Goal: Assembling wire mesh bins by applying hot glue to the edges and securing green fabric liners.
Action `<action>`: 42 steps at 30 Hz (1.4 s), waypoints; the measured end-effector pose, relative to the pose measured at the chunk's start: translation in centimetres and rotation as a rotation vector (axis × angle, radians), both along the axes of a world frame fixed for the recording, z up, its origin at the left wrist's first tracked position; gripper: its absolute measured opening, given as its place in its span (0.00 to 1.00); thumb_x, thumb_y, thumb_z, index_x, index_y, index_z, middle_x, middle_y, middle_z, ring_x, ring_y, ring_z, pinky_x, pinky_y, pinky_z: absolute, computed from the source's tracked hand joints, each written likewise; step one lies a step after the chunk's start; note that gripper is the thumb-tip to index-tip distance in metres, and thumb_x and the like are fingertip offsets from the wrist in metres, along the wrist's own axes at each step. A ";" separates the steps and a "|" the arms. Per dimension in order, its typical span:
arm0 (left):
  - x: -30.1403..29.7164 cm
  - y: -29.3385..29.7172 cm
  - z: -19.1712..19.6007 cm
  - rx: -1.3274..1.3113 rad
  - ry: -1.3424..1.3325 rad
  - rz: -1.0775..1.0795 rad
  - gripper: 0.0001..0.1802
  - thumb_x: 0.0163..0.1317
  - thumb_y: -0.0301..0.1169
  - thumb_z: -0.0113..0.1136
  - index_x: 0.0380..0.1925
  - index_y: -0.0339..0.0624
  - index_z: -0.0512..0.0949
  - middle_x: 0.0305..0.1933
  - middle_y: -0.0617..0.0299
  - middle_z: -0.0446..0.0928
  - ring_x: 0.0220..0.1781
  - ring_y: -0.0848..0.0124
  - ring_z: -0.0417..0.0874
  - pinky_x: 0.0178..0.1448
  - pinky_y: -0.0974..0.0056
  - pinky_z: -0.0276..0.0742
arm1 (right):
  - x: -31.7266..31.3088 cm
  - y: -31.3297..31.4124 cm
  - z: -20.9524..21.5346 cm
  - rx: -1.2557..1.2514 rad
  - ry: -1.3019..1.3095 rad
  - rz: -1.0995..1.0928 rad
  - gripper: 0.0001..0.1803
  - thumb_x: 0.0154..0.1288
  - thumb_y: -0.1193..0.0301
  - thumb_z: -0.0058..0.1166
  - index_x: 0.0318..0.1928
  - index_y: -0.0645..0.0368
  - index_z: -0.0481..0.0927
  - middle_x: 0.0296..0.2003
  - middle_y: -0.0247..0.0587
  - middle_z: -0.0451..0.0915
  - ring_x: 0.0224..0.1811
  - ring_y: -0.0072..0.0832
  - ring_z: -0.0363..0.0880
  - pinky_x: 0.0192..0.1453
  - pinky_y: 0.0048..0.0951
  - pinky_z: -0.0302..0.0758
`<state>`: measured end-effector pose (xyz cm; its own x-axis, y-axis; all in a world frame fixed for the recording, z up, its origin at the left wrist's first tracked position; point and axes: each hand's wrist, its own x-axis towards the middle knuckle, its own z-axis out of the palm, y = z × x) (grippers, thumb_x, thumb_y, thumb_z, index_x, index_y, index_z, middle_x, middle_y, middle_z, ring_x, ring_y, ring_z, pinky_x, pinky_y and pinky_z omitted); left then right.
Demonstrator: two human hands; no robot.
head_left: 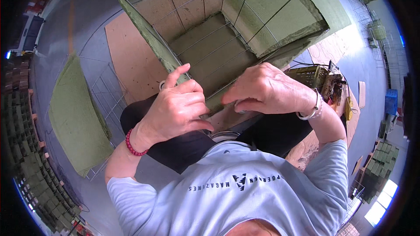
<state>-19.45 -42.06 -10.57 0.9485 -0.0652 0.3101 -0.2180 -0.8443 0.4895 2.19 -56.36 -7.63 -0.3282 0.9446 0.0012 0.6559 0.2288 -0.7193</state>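
Observation:
An open box (pixel 210 48) of wire frame covered in green woven sheet leans between my knees, its near edge at my hands. My left hand (pixel 177 109) is beside that edge, with a red bead bracelet at the wrist. Its outer finger is lifted and the others curl in toward the thumb; what they pinch, if anything, is hidden. Opposite it, my right hand (pixel 273 89) rests at the near right edge of the box, fingers bent and thumb tucked under. Something small and silvery shows at those fingers. Whether they grip the sheet or a thread cannot be made out.
A loose green panel (pixel 78 118) lies on a wire frame at my left. Brown board (pixel 127 52) covers part of the floor. At my right is a yellowish basket (pixel 313 78) with tools. Stacked green goods (pixel 30 148) line the left; a blue crate (pixel 390 101) stands far right.

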 end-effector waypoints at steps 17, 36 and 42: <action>-1.3 -6.7 -0.2 0.124 -0.011 -0.087 0.03 0.41 0.27 0.63 0.20 0.47 0.80 0.24 0.70 0.74 0.40 0.75 0.81 0.75 0.49 0.56 | -0.8 -5.7 -0.8 -0.158 0.035 0.152 0.16 0.56 0.70 0.58 0.46 0.56 0.81 0.46 0.37 0.84 0.53 0.32 0.81 0.55 0.37 0.75; -1.2 -8.3 -0.5 0.076 -0.030 -0.075 0.01 0.39 0.27 0.60 0.16 0.45 0.79 0.20 0.68 0.70 0.36 0.73 0.79 0.74 0.53 0.62 | -1.2 -6.1 -1.1 -0.169 0.089 0.233 0.15 0.59 0.75 0.50 0.47 0.58 0.82 0.53 0.39 0.81 0.60 0.34 0.76 0.62 0.40 0.68; -1.0 -7.1 -0.1 0.157 -0.036 -0.085 0.05 0.44 0.29 0.63 0.24 0.48 0.83 0.29 0.71 0.79 0.41 0.76 0.82 0.75 0.51 0.54 | -0.9 -5.4 -1.4 -0.173 0.099 0.228 0.16 0.57 0.77 0.52 0.47 0.57 0.82 0.51 0.39 0.82 0.57 0.35 0.78 0.60 0.39 0.71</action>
<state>-20.47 -49.11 -10.67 0.9260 -0.1952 0.3232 -0.3071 -0.8874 0.3438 1.30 -61.80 -9.00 -0.5386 0.8352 -0.1112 0.5267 0.2307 -0.8182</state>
